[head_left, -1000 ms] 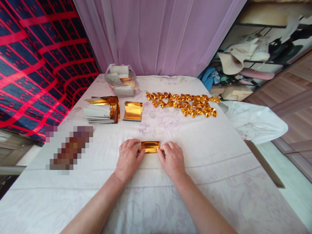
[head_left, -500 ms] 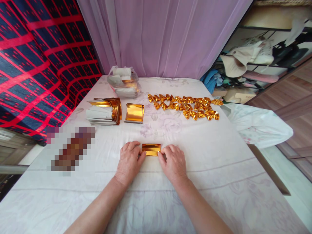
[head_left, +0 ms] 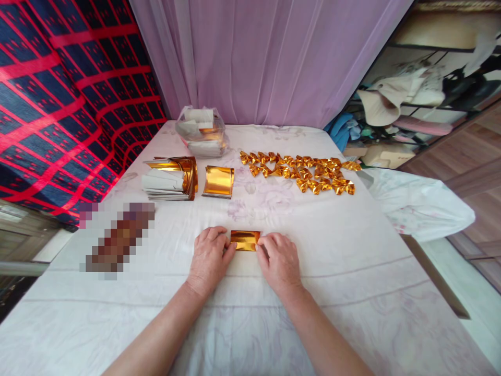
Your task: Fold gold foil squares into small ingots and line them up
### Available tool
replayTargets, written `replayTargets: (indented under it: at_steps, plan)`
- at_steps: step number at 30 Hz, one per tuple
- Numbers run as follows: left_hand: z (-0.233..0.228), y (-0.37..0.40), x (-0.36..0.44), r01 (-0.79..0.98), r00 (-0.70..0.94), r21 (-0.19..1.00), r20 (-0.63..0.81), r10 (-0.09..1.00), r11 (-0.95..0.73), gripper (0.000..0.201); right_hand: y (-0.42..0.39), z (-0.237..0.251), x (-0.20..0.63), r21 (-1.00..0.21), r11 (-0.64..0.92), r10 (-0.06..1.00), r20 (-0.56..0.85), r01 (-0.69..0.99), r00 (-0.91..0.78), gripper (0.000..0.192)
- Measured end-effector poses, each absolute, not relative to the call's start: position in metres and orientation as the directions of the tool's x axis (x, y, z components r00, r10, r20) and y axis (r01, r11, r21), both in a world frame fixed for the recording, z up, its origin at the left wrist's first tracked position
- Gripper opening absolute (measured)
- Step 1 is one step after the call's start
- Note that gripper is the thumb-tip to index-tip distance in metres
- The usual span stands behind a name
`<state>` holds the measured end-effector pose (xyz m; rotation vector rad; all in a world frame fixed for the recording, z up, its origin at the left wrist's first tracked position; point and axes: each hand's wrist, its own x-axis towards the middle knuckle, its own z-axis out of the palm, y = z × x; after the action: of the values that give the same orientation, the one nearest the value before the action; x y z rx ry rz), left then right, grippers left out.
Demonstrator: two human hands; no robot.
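Flat on the white cloth (head_left: 352,271), near the front middle, lies a folded gold foil (head_left: 245,240). Left hand (head_left: 210,258) pinches its left end with bent fingers; right hand (head_left: 278,259) pinches its right end likewise. Farther back sit a foil sheet (head_left: 218,181), a foil stack (head_left: 172,178), a plastic bag (head_left: 201,131) and rows of folded gold pieces (head_left: 301,171). No writing is readable anywhere.

The shiny gold folded paper strip (head_left: 245,241) looks shorter now; the left hand (head_left: 210,258) and right hand (head_left: 278,260) have moved closer together.
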<state>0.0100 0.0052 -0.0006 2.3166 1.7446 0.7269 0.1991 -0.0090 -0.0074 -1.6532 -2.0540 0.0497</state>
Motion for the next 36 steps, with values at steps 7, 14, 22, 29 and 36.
replayTargets:
  at_steps: [7,14,22,29,36]
  plan:
    - [0.003,-0.001,0.006,0.829,0.232,0.396,0.401,0.886,-0.396,0.009,-0.008,-0.008,0.199,-0.345,0.261,0.929,0.344,0.902,-0.137,0.009]
    - [0.012,-0.025,0.016,0.703,0.525,0.296,0.396,0.753,-0.647,0.02,-0.009,-0.005,0.197,-0.338,0.242,0.937,0.327,0.91,-0.127,0.008]
    - [-0.005,-0.035,0.024,0.73,0.574,0.185,0.356,0.737,-0.658,0.037,-0.009,-0.006,0.197,-0.343,0.241,0.934,0.334,0.908,-0.122,0.009]
    - [-0.003,-0.035,0.025,0.752,0.568,0.174,0.317,0.759,-0.635,0.037,-0.009,-0.007,0.197,-0.348,0.239,0.93,0.349,0.907,-0.112,0.008]
    - [-0.004,-0.035,0.024,0.759,0.566,0.186,0.285,0.773,-0.624,0.039,-0.009,-0.007,0.198,-0.358,0.252,0.927,0.356,0.899,-0.118,0.011]
